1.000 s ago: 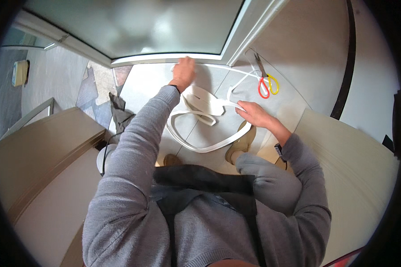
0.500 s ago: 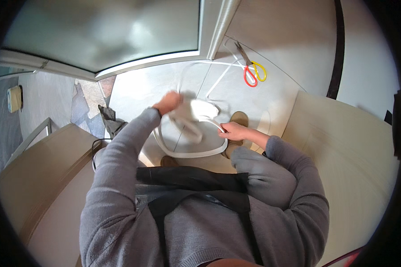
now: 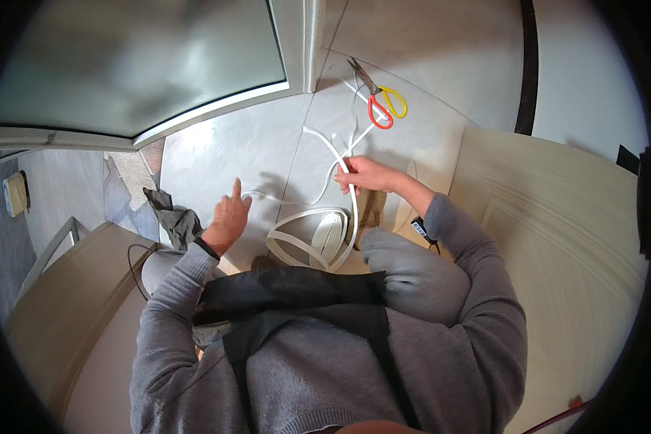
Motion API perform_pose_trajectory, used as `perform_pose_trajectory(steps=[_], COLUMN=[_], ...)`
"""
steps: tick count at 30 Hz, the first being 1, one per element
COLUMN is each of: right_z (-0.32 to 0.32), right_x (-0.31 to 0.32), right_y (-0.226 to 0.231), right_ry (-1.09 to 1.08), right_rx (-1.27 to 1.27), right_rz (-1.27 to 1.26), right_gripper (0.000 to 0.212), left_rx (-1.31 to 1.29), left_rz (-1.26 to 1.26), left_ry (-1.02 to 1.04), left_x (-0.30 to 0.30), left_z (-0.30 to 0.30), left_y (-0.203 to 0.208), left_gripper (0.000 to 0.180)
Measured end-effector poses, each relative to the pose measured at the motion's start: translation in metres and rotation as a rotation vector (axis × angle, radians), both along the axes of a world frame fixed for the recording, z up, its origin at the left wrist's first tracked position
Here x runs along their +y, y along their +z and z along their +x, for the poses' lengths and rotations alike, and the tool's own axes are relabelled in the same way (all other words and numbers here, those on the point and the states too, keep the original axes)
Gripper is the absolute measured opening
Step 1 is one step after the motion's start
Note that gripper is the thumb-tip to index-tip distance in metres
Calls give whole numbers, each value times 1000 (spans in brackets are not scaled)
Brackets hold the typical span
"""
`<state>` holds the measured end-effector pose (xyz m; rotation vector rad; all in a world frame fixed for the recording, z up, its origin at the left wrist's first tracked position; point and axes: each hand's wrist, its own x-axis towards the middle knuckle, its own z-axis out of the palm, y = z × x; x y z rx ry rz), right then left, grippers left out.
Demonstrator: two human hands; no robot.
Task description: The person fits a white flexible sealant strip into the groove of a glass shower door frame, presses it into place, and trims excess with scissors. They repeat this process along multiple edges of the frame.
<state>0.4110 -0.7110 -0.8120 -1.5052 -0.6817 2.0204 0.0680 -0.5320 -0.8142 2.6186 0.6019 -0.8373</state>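
Grey tiled floor (image 3: 224,155) beside a glass door (image 3: 137,65). Right hand (image 3: 365,173) clenched around white strip (image 3: 354,210), coil at 6 o'clock of it. Left hand (image 3: 228,217) released, forefinger raised, near strip's loose end. Scissors (image 3: 380,108) at 12 o'clock.

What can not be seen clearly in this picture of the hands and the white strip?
- Right hand: head view, its palm faces away, so the grip on the white strip is hidden.
- Coil: its near part is covered by the knees.
- Left hand: whether it touches the strip's thin end is too small to tell.
- Scissors: blade tips too small.
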Motion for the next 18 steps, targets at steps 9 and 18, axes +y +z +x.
perform_pose_trajectory(steps=[9,18], right_z=[-64,-77], right_x=[40,45], right_y=[70,84], right_ry=[-250,-216], right_rx=[236,262], right_rz=[210,267], right_gripper=[24,28], left_rx=[-660,-599], left_rz=[-1210,-1440], left_ry=[889,1046], left_x=[-26,-10], left_z=[114,110], left_y=[100,116], left_gripper=[39,38])
